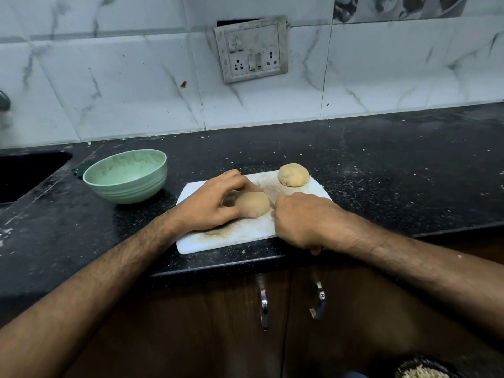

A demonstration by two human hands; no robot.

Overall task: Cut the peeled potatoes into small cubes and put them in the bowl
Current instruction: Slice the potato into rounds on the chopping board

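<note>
A white cutting board (pixel 240 236) lies on the black counter near its front edge. On it, my left hand (pixel 215 203) holds a peeled potato (pixel 252 204) between curled fingers and thumb. My right hand (pixel 302 219) grips a knife; its handle is hidden in my fist. The knife's blade (pixel 268 193) lies just right of the held potato, touching or nearly touching it. A second peeled potato (pixel 293 174) sits at the board's far right corner. A green bowl (pixel 128 178) stands to the left of the board with nothing visible in it.
A sink (pixel 24 173) opens at the far left of the black counter (pixel 395 170). Behind is a tiled wall with a switch panel (pixel 251 49). Cabinet doors with metal handles (pixel 263 301) are below. A dark bowl of scraps (pixel 425 371) shows at the bottom right.
</note>
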